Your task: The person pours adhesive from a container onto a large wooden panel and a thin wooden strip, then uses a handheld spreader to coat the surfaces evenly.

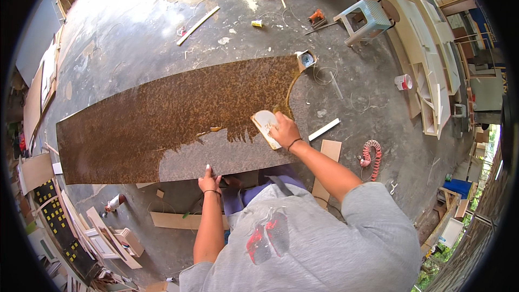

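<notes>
A long sheet (205,97) lies in front of me, most of its top coated in wet-looking brown glue. A bare grey patch (189,157) shows along its near edge, bordered by a ragged glue line and a thicker streak. My right hand (285,131) is closed around a pale, flat spreader (264,124), whose edge rests on the coated surface near the right end. At the near edge, my left hand (210,180) holds the sheet, one finger reaching over its top; the other fingers are partly hidden. A small open container (306,59) stands at the far right corner.
A light blue plastic stool (365,19) stands at the far right. Nearby are an orange tool (316,17), a paint can (403,82) and a red coiled hose (372,157). Wood strips (198,25) lie on the concrete floor (135,38); boards and panels line both sides.
</notes>
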`<state>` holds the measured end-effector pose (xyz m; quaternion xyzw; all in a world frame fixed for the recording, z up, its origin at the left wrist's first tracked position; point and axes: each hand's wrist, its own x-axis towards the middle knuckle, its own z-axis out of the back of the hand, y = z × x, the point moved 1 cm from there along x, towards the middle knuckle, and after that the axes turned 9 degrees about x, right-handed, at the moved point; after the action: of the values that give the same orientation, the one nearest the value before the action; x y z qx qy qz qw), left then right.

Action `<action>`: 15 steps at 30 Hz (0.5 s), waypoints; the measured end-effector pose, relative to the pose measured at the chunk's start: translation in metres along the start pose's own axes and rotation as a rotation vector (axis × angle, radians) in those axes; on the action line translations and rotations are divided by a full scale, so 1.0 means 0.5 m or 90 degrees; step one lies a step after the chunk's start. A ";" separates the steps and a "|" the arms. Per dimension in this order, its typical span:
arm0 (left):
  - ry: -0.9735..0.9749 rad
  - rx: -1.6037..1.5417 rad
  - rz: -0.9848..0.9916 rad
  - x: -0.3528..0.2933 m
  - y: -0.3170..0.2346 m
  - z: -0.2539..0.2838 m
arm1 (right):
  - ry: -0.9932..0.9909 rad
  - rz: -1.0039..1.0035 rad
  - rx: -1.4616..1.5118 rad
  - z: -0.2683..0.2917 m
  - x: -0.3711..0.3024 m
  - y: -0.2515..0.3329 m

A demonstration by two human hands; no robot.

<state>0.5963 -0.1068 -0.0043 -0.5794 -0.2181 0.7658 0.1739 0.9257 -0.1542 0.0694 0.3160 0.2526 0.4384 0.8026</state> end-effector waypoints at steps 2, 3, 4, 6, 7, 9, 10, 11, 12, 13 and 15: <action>0.001 0.003 0.016 -0.010 -0.007 -0.001 | -0.040 -0.013 -0.037 -0.001 0.044 -0.025; 0.005 -0.003 0.017 -0.010 -0.002 0.003 | -0.086 0.009 -0.058 0.009 0.081 -0.052; 0.011 -0.008 0.017 -0.004 0.001 0.009 | -0.136 0.026 -0.083 0.024 0.120 -0.087; -0.001 -0.008 0.020 -0.007 -0.004 0.013 | -0.181 -0.052 -0.113 0.081 0.186 -0.097; 0.010 -0.006 0.026 -0.011 -0.007 0.007 | -0.215 -0.068 -0.135 0.109 0.213 -0.132; 0.023 -0.006 0.036 -0.012 -0.013 0.009 | -0.266 -0.088 -0.141 0.161 0.260 -0.173; 0.019 -0.001 0.038 -0.007 -0.013 0.013 | -0.277 -0.181 -0.153 0.185 0.276 -0.172; 0.022 0.006 0.042 -0.001 -0.010 0.010 | -0.303 -0.179 -0.161 0.217 0.292 -0.198; 0.023 0.010 0.042 0.001 -0.011 0.009 | -0.321 -0.175 -0.154 0.246 0.296 -0.216; 0.028 0.004 0.041 0.002 -0.009 0.005 | -0.340 -0.172 -0.148 0.265 0.298 -0.232; 0.027 -0.009 0.037 0.003 -0.009 0.013 | -0.350 -0.116 -0.083 0.277 0.266 -0.157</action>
<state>0.5898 -0.1034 -0.0016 -0.6030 -0.2028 0.7564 0.1522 1.1278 -0.1114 0.0882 0.3470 0.0243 0.2777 0.8955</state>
